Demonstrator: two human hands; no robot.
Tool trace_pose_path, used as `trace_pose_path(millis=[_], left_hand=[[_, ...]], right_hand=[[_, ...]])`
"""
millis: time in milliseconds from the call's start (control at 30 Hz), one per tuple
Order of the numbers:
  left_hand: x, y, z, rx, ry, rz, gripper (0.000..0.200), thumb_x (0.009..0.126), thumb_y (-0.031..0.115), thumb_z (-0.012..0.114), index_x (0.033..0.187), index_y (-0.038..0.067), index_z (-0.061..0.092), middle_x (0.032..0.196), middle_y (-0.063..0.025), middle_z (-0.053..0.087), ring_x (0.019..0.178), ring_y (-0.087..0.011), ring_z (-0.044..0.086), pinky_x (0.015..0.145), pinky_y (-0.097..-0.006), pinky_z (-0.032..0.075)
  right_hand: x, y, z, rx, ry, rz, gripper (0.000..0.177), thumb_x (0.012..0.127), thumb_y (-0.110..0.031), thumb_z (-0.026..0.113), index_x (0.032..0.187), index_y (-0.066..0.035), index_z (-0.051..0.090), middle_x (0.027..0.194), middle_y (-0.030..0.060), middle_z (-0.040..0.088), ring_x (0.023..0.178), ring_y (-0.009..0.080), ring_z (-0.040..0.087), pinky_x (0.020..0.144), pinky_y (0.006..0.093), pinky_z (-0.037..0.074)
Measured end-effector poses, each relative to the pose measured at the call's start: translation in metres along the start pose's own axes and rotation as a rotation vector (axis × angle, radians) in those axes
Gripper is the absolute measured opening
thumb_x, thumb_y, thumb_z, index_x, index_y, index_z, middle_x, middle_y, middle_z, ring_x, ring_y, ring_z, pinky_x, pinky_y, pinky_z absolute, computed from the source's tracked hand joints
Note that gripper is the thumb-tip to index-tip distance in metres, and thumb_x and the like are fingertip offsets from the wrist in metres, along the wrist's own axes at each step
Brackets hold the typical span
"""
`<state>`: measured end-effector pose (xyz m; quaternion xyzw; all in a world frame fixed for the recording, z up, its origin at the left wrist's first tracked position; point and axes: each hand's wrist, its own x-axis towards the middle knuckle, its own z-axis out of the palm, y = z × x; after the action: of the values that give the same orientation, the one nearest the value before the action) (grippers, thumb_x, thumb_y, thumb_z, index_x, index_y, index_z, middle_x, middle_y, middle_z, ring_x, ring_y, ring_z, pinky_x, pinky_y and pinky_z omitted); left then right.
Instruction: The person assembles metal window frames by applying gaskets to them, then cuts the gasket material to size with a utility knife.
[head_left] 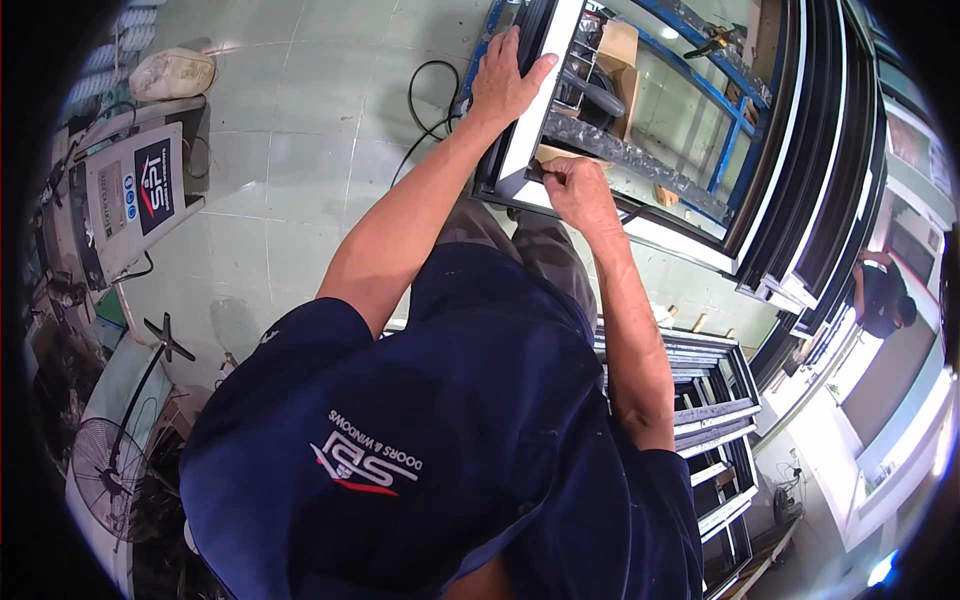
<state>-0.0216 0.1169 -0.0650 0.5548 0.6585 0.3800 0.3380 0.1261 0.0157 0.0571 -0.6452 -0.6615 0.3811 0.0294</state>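
Observation:
A window frame [522, 140] with dark edges and a white face lies in front of me on a blue stand. My left hand [508, 85] rests on its left side, fingers spread over the dark outer edge and thumb on the white strip. At the near left corner, my right hand [580, 195] is closed in a pinch against the inner edge of the frame. Something small and dark shows at those fingertips, too little of it visible to name.
Blue stand bars [725, 110] show through the frame, with a cardboard box [617, 65] and tools below. More frames [715, 410] are stacked at my right. A machine [130, 190] and a fan [105, 470] stand left. A co-worker [882, 295] is far right. A black cable [412, 100] crosses the floor.

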Motion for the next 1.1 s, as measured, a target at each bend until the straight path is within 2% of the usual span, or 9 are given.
trace_pose_path(millis=[100, 300, 400, 500, 600, 900, 1000, 1100], left_hand=[[0.001, 0.002, -0.001, -0.008, -0.015, -0.004, 0.091, 0.09, 0.066, 0.057, 0.151, 0.002, 0.037, 0.152, -0.0223, 0.039, 0.131, -0.0462, 0.046, 0.108, -0.0537, 0.04], [0.001, 0.0, 0.001, -0.004, -0.009, -0.003, 0.091, 0.09, 0.067, 0.057, 0.151, 0.002, 0.036, 0.151, -0.0222, 0.04, 0.132, -0.046, 0.045, 0.108, -0.0537, 0.04], [0.002, 0.0, 0.0, -0.005, -0.006, 0.0, 0.091, 0.09, 0.066, 0.057, 0.151, 0.002, 0.036, 0.151, -0.0219, 0.04, 0.132, -0.0457, 0.045, 0.108, -0.0533, 0.04], [0.0, 0.002, -0.001, -0.008, -0.012, -0.011, 0.091, 0.09, 0.066, 0.057, 0.151, 0.002, 0.037, 0.151, -0.0217, 0.04, 0.132, -0.0456, 0.045, 0.109, -0.0531, 0.04], [0.0, 0.001, -0.001, -0.002, -0.011, -0.012, 0.091, 0.09, 0.066, 0.057, 0.151, 0.002, 0.037, 0.151, -0.0217, 0.04, 0.132, -0.0457, 0.045, 0.109, -0.053, 0.04], [0.0, 0.003, -0.002, -0.011, -0.027, -0.017, 0.091, 0.09, 0.067, 0.056, 0.151, 0.003, 0.036, 0.152, -0.0214, 0.039, 0.135, -0.0454, 0.044, 0.11, -0.0526, 0.039], [0.001, 0.002, -0.004, -0.005, -0.023, -0.016, 0.092, 0.09, 0.068, 0.056, 0.151, 0.003, 0.036, 0.152, -0.0214, 0.039, 0.134, -0.0455, 0.044, 0.11, -0.0527, 0.039], [0.0, 0.003, -0.002, -0.011, -0.026, -0.021, 0.092, 0.09, 0.068, 0.056, 0.151, 0.003, 0.036, 0.152, -0.0215, 0.039, 0.133, -0.0454, 0.044, 0.11, -0.0528, 0.039]], right_hand=[[0.008, 0.004, -0.008, 0.011, -0.055, -0.006, 0.022, 0.081, -0.007, 0.064, 0.099, -0.002, 0.076, 0.086, 0.0239, 0.071, 0.085, 0.0401, 0.07, 0.083, 0.0452, 0.054], [0.006, -0.001, -0.015, 0.038, 0.021, 0.042, 0.021, 0.081, -0.007, 0.064, 0.099, -0.003, 0.076, 0.084, 0.0218, 0.071, 0.084, 0.0394, 0.07, 0.079, 0.0443, 0.054], [0.004, -0.003, -0.014, 0.0, 0.042, -0.038, 0.022, 0.083, -0.007, 0.064, 0.102, 0.0, 0.074, 0.077, 0.0213, 0.069, 0.071, 0.0339, 0.069, 0.072, 0.0394, 0.054], [0.005, -0.003, -0.006, -0.141, 0.08, -0.06, 0.022, 0.083, -0.007, 0.063, 0.101, -0.001, 0.075, 0.08, 0.0231, 0.07, 0.077, 0.0368, 0.071, 0.075, 0.0422, 0.054], [0.005, -0.007, -0.005, -0.122, 0.054, 0.008, 0.02, 0.081, -0.008, 0.064, 0.096, -0.005, 0.077, 0.088, 0.0217, 0.071, 0.086, 0.0394, 0.07, 0.082, 0.0474, 0.055], [0.014, 0.0, -0.006, -0.113, -0.072, 0.029, 0.02, 0.079, -0.007, 0.064, 0.094, -0.006, 0.078, 0.088, 0.0215, 0.072, 0.088, 0.0399, 0.07, 0.084, 0.0466, 0.056], [0.011, -0.005, -0.011, -0.131, -0.013, -0.022, 0.023, 0.081, -0.007, 0.062, 0.098, -0.002, 0.076, 0.087, 0.0242, 0.071, 0.082, 0.041, 0.07, 0.079, 0.0449, 0.055], [0.01, -0.005, -0.007, -0.186, 0.024, -0.067, 0.022, 0.081, -0.008, 0.063, 0.097, -0.002, 0.076, 0.087, 0.0245, 0.071, 0.082, 0.042, 0.069, 0.08, 0.0462, 0.055]])
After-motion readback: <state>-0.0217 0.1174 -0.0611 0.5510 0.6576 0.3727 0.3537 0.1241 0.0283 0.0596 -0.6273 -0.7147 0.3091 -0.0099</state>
